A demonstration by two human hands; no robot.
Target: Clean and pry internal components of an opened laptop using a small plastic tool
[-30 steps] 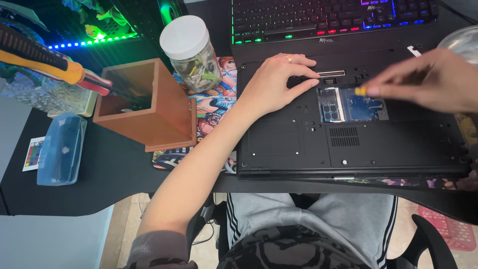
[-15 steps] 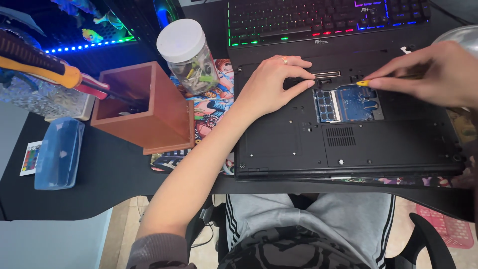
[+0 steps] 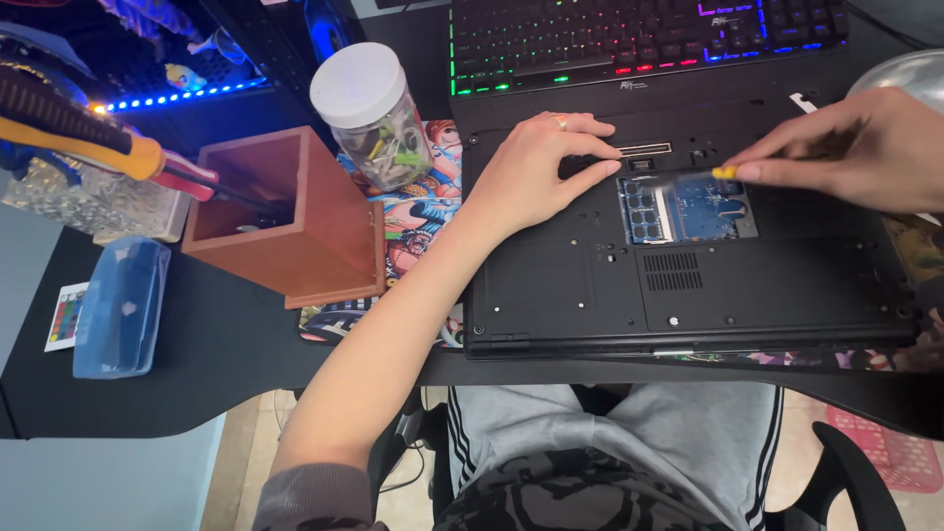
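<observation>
Upturned laptop [image 3: 688,285] on table [image 3: 147,393]: memory bay [image 3: 688,208] already uncovered, modules still seated; left hand [image 3: 536,172] flat, fingers spread, bracing the case; right hand [image 3: 865,143] pinched on a yellow-tipped tool [image 3: 725,172] at the bay edge.

Black laptop underside [image 3: 688,285], matte; open bay at centre right shows blue circuit boards [image 3: 688,208] with dark chips. Yellow tool tip [image 3: 725,172] at my right hand [image 3: 865,147]. Gold ring on my left hand [image 3: 536,172]. Top of frame: black keyboard [image 3: 639,39], backlight running green through red to purple and blue. Upper centre: clear jar [image 3: 379,123], white lid. Left: reddish-brown wooden box [image 3: 295,221]; yellow-and-black handle [image 3: 79,133] with red collar; pale blue case [image 3: 118,305]. Mat [image 3: 418,211] multicoloured cartoon print. Desk [image 3: 197,364] black.
</observation>
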